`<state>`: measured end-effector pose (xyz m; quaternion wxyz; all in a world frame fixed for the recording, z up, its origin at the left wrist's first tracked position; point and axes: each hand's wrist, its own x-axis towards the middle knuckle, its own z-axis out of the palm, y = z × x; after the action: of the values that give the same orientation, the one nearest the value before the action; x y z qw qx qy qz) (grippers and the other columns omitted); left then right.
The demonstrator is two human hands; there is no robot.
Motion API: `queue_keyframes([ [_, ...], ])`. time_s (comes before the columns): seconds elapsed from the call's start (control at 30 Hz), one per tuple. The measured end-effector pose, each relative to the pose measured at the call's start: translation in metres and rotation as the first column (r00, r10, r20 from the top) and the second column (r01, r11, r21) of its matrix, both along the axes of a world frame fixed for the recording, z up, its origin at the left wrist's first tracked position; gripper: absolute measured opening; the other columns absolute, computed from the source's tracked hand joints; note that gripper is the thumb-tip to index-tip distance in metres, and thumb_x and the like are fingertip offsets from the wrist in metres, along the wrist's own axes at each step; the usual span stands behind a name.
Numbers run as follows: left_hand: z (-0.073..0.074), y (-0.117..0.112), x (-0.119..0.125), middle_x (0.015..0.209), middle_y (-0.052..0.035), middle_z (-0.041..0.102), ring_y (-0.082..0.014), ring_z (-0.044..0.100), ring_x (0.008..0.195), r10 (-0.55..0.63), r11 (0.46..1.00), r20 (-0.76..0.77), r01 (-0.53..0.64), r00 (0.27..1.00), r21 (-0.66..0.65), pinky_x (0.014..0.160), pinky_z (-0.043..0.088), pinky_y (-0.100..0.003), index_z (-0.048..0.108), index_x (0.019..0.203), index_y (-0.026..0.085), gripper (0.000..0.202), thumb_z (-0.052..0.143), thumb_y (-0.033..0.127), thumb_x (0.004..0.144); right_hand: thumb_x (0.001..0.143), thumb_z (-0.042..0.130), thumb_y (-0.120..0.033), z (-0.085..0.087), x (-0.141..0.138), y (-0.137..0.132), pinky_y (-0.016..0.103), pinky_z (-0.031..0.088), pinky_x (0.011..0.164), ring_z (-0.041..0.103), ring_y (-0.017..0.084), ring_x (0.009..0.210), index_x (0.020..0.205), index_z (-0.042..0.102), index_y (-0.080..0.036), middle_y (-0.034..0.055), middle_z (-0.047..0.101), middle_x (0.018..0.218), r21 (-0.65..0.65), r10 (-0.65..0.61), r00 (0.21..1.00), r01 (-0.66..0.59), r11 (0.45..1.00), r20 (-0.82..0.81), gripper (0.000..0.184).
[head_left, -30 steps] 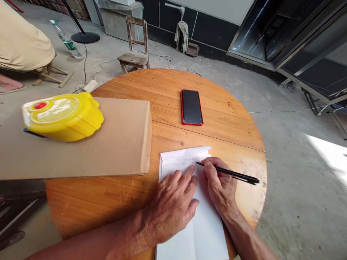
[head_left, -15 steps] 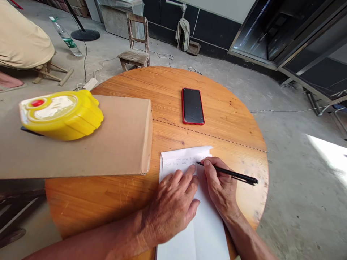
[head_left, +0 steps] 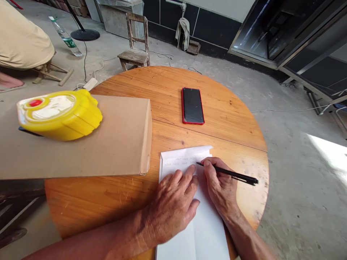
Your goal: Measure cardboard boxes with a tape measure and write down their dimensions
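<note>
A white sheet of paper (head_left: 206, 231) lies on the near side of a round wooden table (head_left: 227, 119), with two lines of small writing near its top edge. My left hand (head_left: 173, 204) rests flat on the sheet, fingers stretched out. My right hand (head_left: 219, 186) is closed around a black pen (head_left: 235, 175), whose tip touches the paper at the second line of writing.
A red-cased phone (head_left: 192, 105) lies face up at the table's middle. A long cardboard box (head_left: 119, 141) on the left carries a yellow tape measure (head_left: 58, 113). Behind are a small wooden chair (head_left: 135, 45), a plastic bottle (head_left: 65, 37) and cables on the concrete floor. A person in beige sits far left (head_left: 21, 39).
Both hands and the pen keep their places on the paper. Only the view has shifted slightly.
</note>
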<state>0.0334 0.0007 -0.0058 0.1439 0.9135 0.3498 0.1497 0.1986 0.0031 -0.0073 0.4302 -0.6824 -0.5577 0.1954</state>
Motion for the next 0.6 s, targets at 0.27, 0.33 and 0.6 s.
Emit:
queue_keyframes([
  [0.27, 0.0000, 0.0006, -0.0008, 0.150, -0.0093, 0.046, -0.0275, 0.052, 0.110, -0.004, 1.000, -0.006, 0.004, 1.000, -0.013, 0.091, 0.047, -0.044, 0.053, 0.130, 0.014, 0.042, 0.056, 0.031, 0.092, 0.094, 0.054, -0.029, 0.0016, 0.0014, -0.0025, 0.025, 0.038, 0.049, 0.046, 0.011, 0.048, 0.079, 0.065, -0.020, -0.0045, 0.054, 0.056, 0.007, -0.029, 0.994, 0.030, 1.000, -0.104, 0.020],
  [0.33, -0.0002, 0.0006, -0.0008, 0.151, -0.0096, 0.045, -0.0277, 0.052, 0.110, -0.002, 1.000, -0.007, 0.002, 1.000, -0.013, 0.090, 0.047, -0.044, 0.052, 0.131, 0.014, 0.042, 0.056, 0.031, 0.092, 0.095, 0.055, -0.031, 0.0022, 0.0014, -0.0030, 0.024, 0.037, 0.047, 0.046, 0.010, 0.047, 0.081, 0.066, -0.021, -0.0051, 0.052, 0.055, 0.032, -0.070, 0.980, 0.077, 0.996, -0.187, 0.020],
  [0.6, 0.0004, 0.0003, 0.0001, 0.148, -0.0101, 0.046, -0.0283, 0.052, 0.107, -0.004, 0.999, -0.003, 0.004, 1.000, -0.046, 0.089, 0.049, -0.044, 0.052, 0.128, 0.015, 0.043, 0.060, 0.029, 0.088, 0.094, 0.058, -0.031, 0.0009, 0.0047, 0.0030, 0.029, 0.047, 0.059, 0.059, 0.014, 0.063, 0.100, 0.068, -0.022, 0.0010, 0.064, 0.080, 0.165, -0.123, 0.982, 0.147, 0.975, -0.145, 0.014],
])
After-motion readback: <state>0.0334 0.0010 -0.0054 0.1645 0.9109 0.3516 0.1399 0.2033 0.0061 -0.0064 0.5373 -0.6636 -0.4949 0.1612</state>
